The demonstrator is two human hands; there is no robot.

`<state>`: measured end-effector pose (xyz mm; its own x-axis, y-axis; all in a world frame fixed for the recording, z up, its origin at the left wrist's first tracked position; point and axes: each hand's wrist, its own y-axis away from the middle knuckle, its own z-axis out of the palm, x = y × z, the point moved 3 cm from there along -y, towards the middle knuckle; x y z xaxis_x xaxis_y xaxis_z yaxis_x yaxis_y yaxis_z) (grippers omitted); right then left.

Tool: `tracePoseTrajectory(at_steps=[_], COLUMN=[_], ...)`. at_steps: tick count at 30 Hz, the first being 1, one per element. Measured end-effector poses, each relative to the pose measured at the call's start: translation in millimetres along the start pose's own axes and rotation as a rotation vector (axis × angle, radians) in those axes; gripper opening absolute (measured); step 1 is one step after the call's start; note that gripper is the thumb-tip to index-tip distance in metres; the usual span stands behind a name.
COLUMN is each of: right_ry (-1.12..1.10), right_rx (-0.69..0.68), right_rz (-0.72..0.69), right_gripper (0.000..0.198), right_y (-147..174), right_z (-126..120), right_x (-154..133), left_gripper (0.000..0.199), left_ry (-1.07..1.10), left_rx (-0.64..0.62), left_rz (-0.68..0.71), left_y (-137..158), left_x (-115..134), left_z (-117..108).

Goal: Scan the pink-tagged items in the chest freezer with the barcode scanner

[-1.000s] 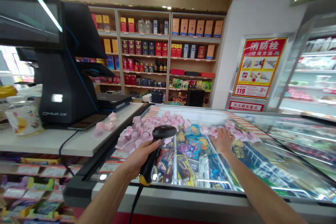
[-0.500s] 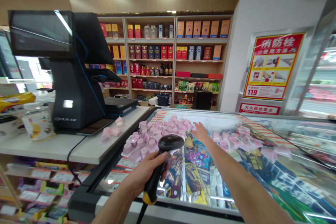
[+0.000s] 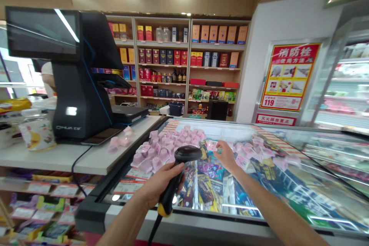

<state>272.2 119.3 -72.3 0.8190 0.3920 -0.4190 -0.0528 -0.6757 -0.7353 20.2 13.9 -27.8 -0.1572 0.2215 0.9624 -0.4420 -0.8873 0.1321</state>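
My left hand point(image 3: 165, 184) is wrapped round the handle of a black and yellow barcode scanner point(image 3: 187, 154), its head turned toward the far side of the freezer. My right hand point(image 3: 226, 156) is closed at the fingertips on a small pink cup point(image 3: 211, 145) with a barcode label facing me, just above the glass lid. To its left, a pile of similar pink cups point(image 3: 161, 150) covers the glass. A looser group of pink cups point(image 3: 249, 150) lies to the right of my right hand.
Beneath the glass of the chest freezer point(image 3: 95, 215) lie colourful ice-cream packets point(image 3: 209, 192). On the left counter point(image 3: 92, 161) stand a black checkout terminal point(image 3: 83, 96), a printed paper cup point(image 3: 37, 132) and a few pink cups point(image 3: 119, 142). The scanner's cable hangs down in front.
My right hand has drawn back slightly toward me, its fingers going from spread to closed on a pink cup. The left hand keeps the scanner in about the same place.
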Motion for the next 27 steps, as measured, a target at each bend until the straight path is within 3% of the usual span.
tracePoseTrajectory(at_steps=[5,9,14,22,27], right_ry=[0.045,0.307,0.573,0.740,0.653], right_rx=[-0.004,-0.025,0.003,0.065,0.153], right_rz=[-0.020,-0.030,0.074,0.184,0.112], right_gripper=[0.007,0.010,0.015,0.016,0.023], right_y=[11.4,19.2,21.5,22.6,16.9], right_z=[-12.3,-19.0,-30.4,-58.9,-55.2], right_x=[-10.3,-4.7,18.7,59.8,34.5], left_gripper=[0.026,0.024,0.024,0.022,0.021], left_ry=[-0.010,-0.008,-0.022,-0.021,0.004], left_rx=[-0.024,-0.014,0.018,0.098,0.102], left_rz=[-0.001,0.019,0.033,0.034,0.016], left_y=[5.3,6.4,6.9,15.2,18.1], left_x=[5.6,9.0,10.6,17.2,17.4], left_z=[7.8,8.7,0.4,-12.9,-19.3])
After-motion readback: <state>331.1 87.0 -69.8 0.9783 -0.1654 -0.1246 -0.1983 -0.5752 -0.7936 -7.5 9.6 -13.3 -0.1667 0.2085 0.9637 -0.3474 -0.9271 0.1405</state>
